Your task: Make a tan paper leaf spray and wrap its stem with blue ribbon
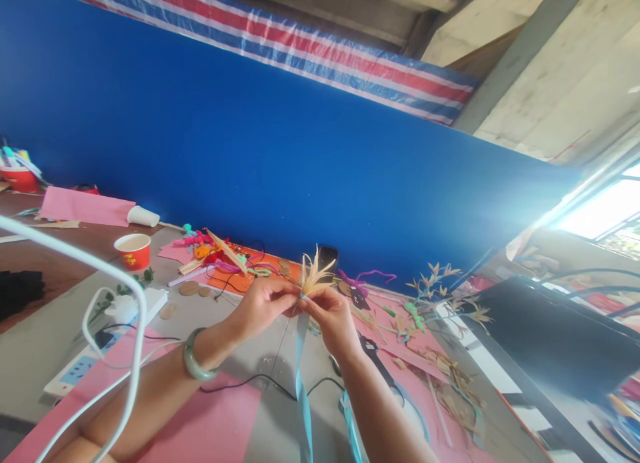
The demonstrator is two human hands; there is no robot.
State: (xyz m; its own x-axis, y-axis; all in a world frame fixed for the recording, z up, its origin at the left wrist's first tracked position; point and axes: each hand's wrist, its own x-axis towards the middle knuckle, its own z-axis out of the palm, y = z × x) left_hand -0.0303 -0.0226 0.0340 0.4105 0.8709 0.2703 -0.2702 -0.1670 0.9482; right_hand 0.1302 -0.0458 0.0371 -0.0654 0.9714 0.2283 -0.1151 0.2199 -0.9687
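Observation:
Between my two hands stands a pale, straw-coloured flower [316,271] with narrow pointed petals, upright. My left hand [270,304] is closed in a pinch at the flower's base. From the other side my right hand [330,314] pinches a light blue ribbon [301,376] against the same base, fingertips nearly touching the left ones. The ribbon hangs down from there toward the bottom of the view. The flower's stem is hidden behind the fingers and ribbon.
Pink paper [210,416], a white power strip [80,369] and a white cable [140,316] lie left. A red paper cup [134,251] stands behind them. Colourful craft pieces [207,246] are at the back; finished-looking straw flowers [435,279] are right. A blue partition [280,149] closes the back.

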